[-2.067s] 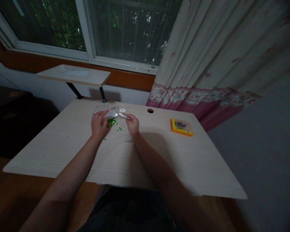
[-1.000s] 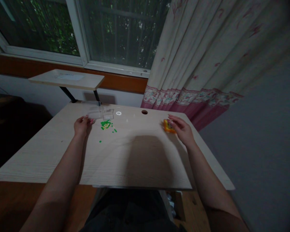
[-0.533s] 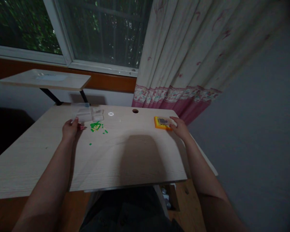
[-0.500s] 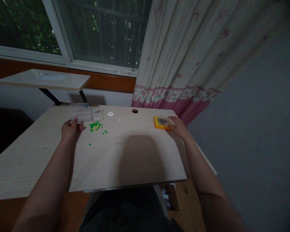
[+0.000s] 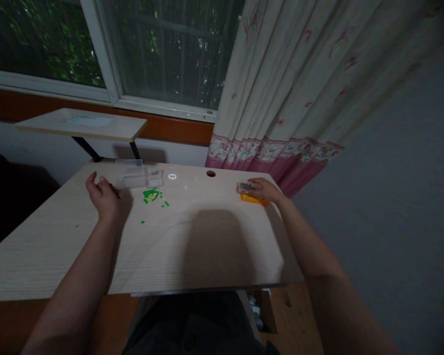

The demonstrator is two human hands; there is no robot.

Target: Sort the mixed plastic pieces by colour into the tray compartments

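My left hand is raised over the left part of the table, fingers loosely bent and apart, with nothing in them. Just right of it stands a clear plastic box with its lid up. A small pile of green and pale yellow pieces lies in front of that box. Over on the right, my right hand grips a small clear case with dark pieces inside. The case is above an orange and yellow box, which the hand partly covers.
The light wooden table has a round cable hole near its back edge. A raised shelf on black legs stands at the back left. The curtain hangs behind the right side, beside a grey wall.
My left hand has let go of the clear plastic box and moved up and left, off it. My right hand has shifted the small clear case slightly left over the orange box.
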